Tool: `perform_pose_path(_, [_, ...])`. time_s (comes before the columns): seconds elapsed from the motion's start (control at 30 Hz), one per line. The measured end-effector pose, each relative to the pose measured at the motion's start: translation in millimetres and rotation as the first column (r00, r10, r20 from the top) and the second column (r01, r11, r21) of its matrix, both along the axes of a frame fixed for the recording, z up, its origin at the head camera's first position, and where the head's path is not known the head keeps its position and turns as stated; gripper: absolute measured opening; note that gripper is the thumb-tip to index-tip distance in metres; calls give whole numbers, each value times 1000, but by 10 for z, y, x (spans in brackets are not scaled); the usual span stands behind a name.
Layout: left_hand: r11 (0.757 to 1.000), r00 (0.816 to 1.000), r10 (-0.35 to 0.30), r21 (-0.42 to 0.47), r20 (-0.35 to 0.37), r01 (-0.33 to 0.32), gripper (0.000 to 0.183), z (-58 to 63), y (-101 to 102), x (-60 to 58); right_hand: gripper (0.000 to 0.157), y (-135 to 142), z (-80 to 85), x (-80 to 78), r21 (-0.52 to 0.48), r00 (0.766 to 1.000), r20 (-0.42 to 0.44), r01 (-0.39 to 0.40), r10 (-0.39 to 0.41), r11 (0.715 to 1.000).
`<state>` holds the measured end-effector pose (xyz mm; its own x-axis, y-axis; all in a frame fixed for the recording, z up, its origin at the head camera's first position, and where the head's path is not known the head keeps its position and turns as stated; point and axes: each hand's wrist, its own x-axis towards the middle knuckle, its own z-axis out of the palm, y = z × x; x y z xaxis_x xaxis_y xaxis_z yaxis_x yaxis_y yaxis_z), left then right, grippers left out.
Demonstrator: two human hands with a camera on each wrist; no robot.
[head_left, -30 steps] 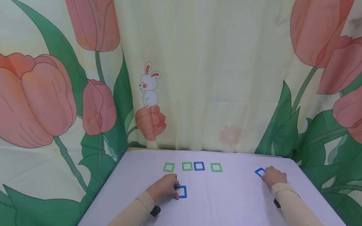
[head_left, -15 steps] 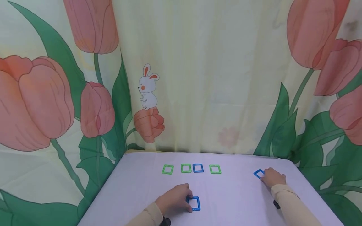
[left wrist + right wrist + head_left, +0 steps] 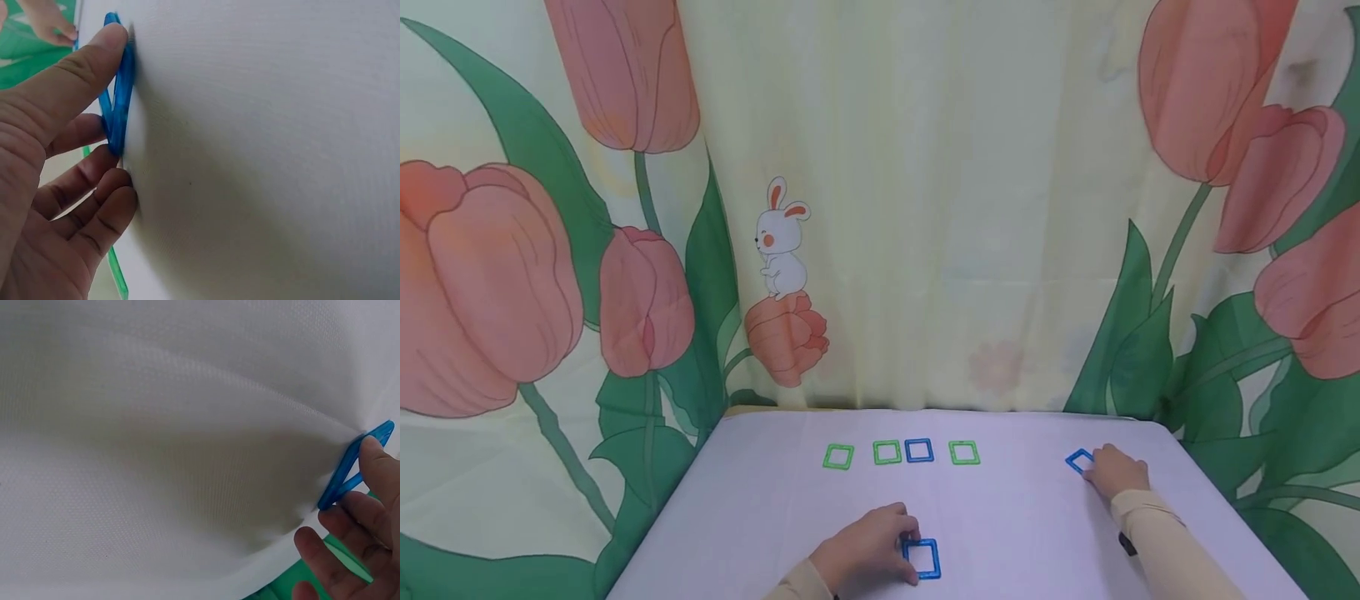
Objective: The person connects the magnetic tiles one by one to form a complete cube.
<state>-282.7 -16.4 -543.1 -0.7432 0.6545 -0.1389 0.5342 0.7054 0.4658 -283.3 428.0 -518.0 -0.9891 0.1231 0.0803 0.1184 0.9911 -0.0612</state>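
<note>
My left hand (image 3: 876, 546) pinches a blue square frame (image 3: 937, 559) by its left side, near the front middle of the table. In the left wrist view, thumb and fingers grip this blue frame (image 3: 125, 87) close to the white cloth. Far to the right, my right hand (image 3: 1118, 472) holds a second blue square frame (image 3: 1073, 461), turned cornerwise to the table. The right wrist view shows the thumb on one edge of that blue frame (image 3: 350, 464) and fingertips at its lower corner.
Along the back of the white table (image 3: 1015, 517) lie a green square frame (image 3: 838, 457), another green frame (image 3: 887, 452) beside a blue frame (image 3: 919, 451), and a third green frame (image 3: 964, 452). Behind the table hangs a tulip-printed curtain (image 3: 887, 208).
My left hand has slid rightward and toward the front edge with its blue frame. The right hand stays with its frame; the head view has shifted slightly.
</note>
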Motion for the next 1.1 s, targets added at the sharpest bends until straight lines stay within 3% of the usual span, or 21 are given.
perform_pose_path(0.23, [999, 997, 49, 17, 61, -50, 51, 55, -23, 48, 33, -9, 27, 7, 15, 1000, 21, -1, 1, 1000])
perform_pose_path(0.5, [996, 992, 86, 20, 88, -88, 42, 80, -2, 45, 40, 14, 4, -8, 15, 1000, 21, -9, 8, 1000])
perform_pose_path(0.67, [996, 992, 77, 40, 95, -81, 41, 53, -18, 23, 48, 44, -30, -11, -3, 1000, -7, -19, 19, 1000])
perform_pose_path(0.9, [996, 992, 65, 56, 106, -71, 38, 16, -29, 0, 45, 102, -101, -18, -9, 998, -55, -36, 36, 999])
perform_pose_path(1.1, [995, 991, 63, 69, 120, -72, 37, 32, -48, 15, 34, 86, -48, 9, 81, 992, -63, -103, 108, 991])
